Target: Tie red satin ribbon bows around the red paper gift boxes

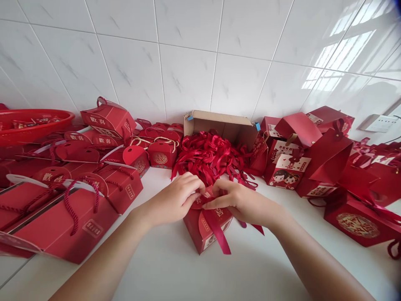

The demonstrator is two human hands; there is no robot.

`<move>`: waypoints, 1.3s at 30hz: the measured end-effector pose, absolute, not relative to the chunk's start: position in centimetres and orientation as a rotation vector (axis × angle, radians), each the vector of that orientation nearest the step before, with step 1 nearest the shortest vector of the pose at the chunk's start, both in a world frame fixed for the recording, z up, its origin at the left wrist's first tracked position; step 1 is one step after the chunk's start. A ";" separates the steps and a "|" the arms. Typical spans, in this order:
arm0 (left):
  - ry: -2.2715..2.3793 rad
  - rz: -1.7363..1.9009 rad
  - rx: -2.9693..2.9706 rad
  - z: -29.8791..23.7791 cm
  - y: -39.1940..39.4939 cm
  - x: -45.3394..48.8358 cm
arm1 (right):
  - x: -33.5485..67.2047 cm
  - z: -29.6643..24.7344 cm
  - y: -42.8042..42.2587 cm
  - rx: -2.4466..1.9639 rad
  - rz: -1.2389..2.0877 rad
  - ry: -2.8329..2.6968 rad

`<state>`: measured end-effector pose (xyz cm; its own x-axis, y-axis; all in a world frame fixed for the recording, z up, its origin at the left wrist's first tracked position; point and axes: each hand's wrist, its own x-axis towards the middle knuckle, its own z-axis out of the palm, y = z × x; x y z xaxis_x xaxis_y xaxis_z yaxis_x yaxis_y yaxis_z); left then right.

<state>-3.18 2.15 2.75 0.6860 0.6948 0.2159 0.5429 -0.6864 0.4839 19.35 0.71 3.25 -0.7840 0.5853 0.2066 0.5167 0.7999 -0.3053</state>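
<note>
A small red gift box (200, 230) with gold print stands on the white table in front of me. My left hand (183, 195) is closed at its top, thumb and fingers pinching the rounded lid flap (206, 196). From the other side my right hand (239, 200) bends over the same lid, fingers closed on a red satin ribbon (217, 234). One ribbon end hangs down the box's near side. The fingertips partly cover where ribbon and flap meet. Right behind the hands lies a heap of loose red ribbons (216, 152).
Behind the heap an open cardboard box (222, 119) leans near the tiled wall. Red boxes with rope handles (75, 219) crowd the left, beside a red plastic basin (40, 115). More red gift boxes (360, 223) and cartoon-printed boxes (288, 173) fill the right.
</note>
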 end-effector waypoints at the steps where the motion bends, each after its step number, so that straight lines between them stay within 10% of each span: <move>1: 0.980 0.540 2.503 2.7 2.2 -3.2 | 19.4 3.2 0.7 -0.846 0.337 -2.702; 39: 0.771 0.541 2.017 0.8 3.4 -3.2 | 19.4 2.8 1.4 -0.676 0.488 -2.611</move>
